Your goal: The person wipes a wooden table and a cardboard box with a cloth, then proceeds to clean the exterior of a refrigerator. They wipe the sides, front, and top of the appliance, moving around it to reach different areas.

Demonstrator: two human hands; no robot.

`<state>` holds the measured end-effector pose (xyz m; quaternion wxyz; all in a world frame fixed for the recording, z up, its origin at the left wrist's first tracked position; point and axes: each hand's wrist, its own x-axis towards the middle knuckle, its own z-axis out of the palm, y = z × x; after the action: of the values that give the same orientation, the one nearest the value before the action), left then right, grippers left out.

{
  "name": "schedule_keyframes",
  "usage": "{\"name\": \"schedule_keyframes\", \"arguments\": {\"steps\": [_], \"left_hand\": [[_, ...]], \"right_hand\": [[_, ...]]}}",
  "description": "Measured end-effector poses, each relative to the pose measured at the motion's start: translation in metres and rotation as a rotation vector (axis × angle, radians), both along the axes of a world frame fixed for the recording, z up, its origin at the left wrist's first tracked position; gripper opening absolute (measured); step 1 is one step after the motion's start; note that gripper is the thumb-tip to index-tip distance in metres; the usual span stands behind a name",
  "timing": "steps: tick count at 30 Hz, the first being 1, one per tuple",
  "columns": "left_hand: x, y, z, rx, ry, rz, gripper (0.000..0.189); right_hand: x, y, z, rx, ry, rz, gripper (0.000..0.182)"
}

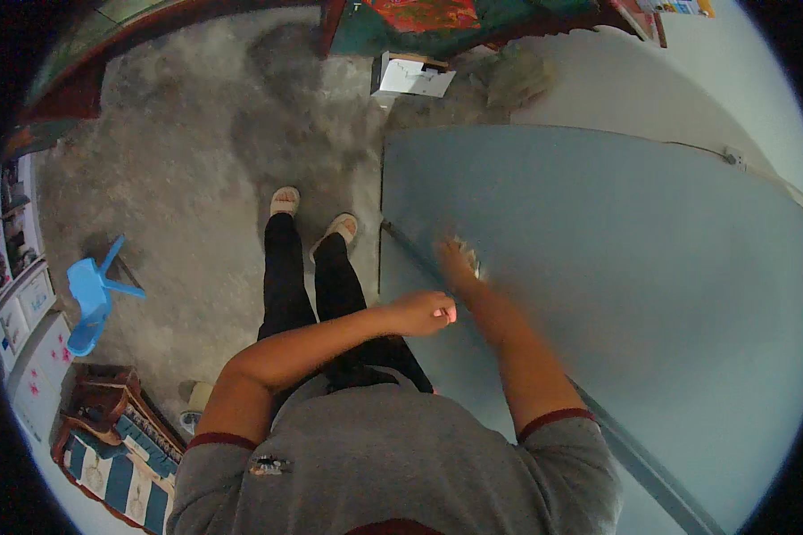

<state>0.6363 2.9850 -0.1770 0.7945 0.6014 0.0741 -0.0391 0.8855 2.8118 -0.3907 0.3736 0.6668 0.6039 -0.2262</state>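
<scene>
My right hand (pixel 456 262), blurred, is over a large blue-grey panel (pixel 595 227). A pale crumpled wad (pixel 472 257), perhaps cloth or paper, shows at its fingers, which seem closed on it. Blur hides whether the wad touches the panel. My left hand (pixel 420 313) is in front of my body with the fingers curled into a loose fist. No object can be made out in it, though a pink patch shows at the fingertips. A raised grey strip (pixel 642 458) runs diagonally along the panel, passing close to both hands.
My sandalled feet stand on a stained concrete floor (pixel 174 174). To the left are a blue plastic chair (pixel 94 301) and a wooden seat with striped cushions (pixel 117 468). A white box (pixel 415 75) lies ahead near a green-topped table (pixel 361 33). A wall socket (pixel 735 158) with a cord is at right.
</scene>
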Motion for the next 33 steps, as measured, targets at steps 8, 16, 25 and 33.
{"name": "schedule_keyframes", "arguments": {"steps": [8, 16, 25, 33], "left_hand": [[0.024, -0.011, -0.040, 0.024, 0.096, -0.151, 0.025], [0.044, -0.021, -0.066, -0.027, 0.116, -0.065, 0.053], [0.067, -0.054, -0.120, 0.044, 0.019, 0.173, 0.064], [0.071, -0.084, -0.187, 0.023, -0.007, 0.204, 0.037]], "right_hand": [[-0.020, 0.115, 0.096, -0.427, 0.046, 0.363, 0.040], [0.040, 0.294, 0.026, 0.013, -0.317, 0.448, 0.052], [0.045, 0.204, -0.164, 0.015, -0.330, 0.725, 0.048], [-0.046, 0.131, -0.169, -0.889, 0.197, 0.562, 0.055]]}}
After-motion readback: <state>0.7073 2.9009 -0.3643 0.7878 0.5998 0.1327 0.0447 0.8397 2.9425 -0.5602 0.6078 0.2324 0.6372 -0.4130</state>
